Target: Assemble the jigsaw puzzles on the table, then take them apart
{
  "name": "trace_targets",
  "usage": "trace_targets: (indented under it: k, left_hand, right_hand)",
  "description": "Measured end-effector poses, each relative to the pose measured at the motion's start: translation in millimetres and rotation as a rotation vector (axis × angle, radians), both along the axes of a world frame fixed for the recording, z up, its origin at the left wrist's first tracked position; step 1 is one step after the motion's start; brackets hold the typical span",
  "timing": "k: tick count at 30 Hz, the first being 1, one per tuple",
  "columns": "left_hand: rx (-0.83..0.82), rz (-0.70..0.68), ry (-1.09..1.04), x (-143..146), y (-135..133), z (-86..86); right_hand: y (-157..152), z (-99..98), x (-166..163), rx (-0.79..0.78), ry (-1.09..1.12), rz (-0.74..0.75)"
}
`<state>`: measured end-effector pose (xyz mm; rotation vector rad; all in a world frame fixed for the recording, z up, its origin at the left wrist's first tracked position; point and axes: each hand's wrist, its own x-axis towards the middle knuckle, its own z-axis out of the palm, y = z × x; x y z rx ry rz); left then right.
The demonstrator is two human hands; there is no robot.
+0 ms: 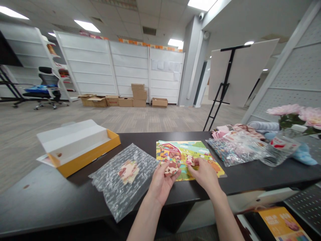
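A colourful farm-picture puzzle board [200,152], with a red barn at its left, lies on the dark table in front of me. My left hand [162,182] is closed around brown-and-white cow-patterned puzzle pieces [172,167], over the board's lower left. My right hand [204,172] pinches a small pink-and-white puzzle piece [190,160] at the middle of the board. Just left of the board, a clear plastic bag [110,187] lies flat with several puzzle pieces [128,171] on it.
An open yellow box [92,154] stands at the left of the table [27,204]. Filled plastic bags [235,147], a clear bottle [281,147], folded cloths and pink flowers [301,112] crowd the right. Below the table's right side is another yellow box [283,222].
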<state>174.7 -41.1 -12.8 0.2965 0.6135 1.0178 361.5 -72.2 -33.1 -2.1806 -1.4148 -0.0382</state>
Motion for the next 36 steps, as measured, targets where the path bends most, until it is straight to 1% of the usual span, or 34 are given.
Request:
trace_targets:
  k: [3, 5, 7, 10, 12, 14, 17, 20, 23, 25, 28, 32, 36]
  left_hand:
    - [-0.003, 0.000, -0.005, 0, -1, 1.7]
    - [-0.010, 0.002, -0.008, 0, -2, 3.6]
    - [-0.021, 0.006, -0.005, 0, -2, 5.1]
    - [-0.028, 0.010, -0.004, 0, -1, 5.3]
    - [-0.028, 0.008, -0.007, 0, -1, 4.3]
    - [-0.029, 0.007, -0.008, 0, 0, 3.3]
    - [-0.024, 0.005, -0.010, -1, -1, 3.3]
    - [-0.022, 0.001, -0.019, -2, -1, 5.1]
    - [-0.032, 0.000, -0.026, -3, -1, 6.1]
    - [-0.034, -0.002, -0.027, -3, 0, 5.6]
    - [-0.027, -0.009, -0.033, -3, 0, 3.8]
    - [-0.027, -0.005, -0.039, -2, 0, 3.2]
    - [-0.021, -0.007, -0.039, -1, 0, 3.9]
  right_hand:
    - [1, -1.7, 2, 0.020, 0.061, -0.005]
    - [2, -3.4, 5, 0.063, 0.111, 0.022]
    - [2, -4.3, 8, 0.109, 0.172, 0.079]
    - [3, -3.3, 11, 0.160, 0.259, 0.204]
    - [4, -1.6, 12, 0.181, 0.278, 0.280]
    - [4, -0.3, 12, 0.190, 0.258, 0.312]
    - [3, -0.5, 12, 0.201, 0.199, 0.291]
    - [2, -2.3, 11, 0.197, 0.129, 0.190]
    - [1, -3.8, 10, 0.146, 0.082, 0.082]
    - [1, -4.1, 9, 0.124, 0.075, 0.040]
    - [1, -3.9, 7, 0.130, 0.064, -0.009]
    - [3, -3.4, 7, 0.153, 0.114, -0.001]
    - [4, -3.9, 9, 0.212, 0.223, 0.113]
